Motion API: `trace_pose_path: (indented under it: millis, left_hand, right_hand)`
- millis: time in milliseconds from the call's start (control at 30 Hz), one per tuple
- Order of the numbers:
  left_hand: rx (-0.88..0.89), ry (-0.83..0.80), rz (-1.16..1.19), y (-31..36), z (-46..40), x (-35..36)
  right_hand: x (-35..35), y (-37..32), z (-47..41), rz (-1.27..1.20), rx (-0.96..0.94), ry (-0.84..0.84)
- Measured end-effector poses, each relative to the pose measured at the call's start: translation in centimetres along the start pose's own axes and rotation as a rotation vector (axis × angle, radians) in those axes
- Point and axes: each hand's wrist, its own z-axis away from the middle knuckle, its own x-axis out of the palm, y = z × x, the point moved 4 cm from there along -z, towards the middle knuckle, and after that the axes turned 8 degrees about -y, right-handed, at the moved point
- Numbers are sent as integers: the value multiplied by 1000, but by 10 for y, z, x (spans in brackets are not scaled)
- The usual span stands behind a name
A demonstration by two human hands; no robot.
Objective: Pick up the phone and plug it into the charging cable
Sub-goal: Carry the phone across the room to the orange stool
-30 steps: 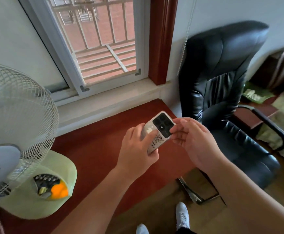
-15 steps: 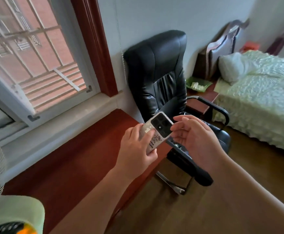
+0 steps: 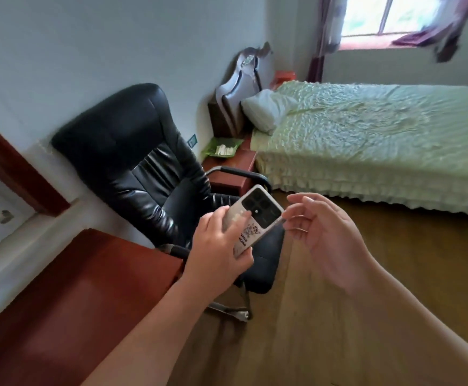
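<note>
Above chair seat: left hand (image 3: 216, 252) grips phone (image 3: 255, 215), long axis tilted up-right; right hand (image 3: 327, 235) loose beside; no cable visible.

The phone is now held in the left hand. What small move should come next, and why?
Probably look around for the charging cable: the left hand grips the phone, the right hand is open beside it, and no cable is in view.
</note>
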Motion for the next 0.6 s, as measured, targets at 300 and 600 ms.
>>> trace_pose_path:
  millis: [300,600]
  left_hand:
    - [228,-92,65,134,-74,71]
    - [377,-148,200,219,-137,117]
  right_hand:
    - [-142,-71,68,-23,-147,220]
    - [-221,-114,108,-1,-250,411]
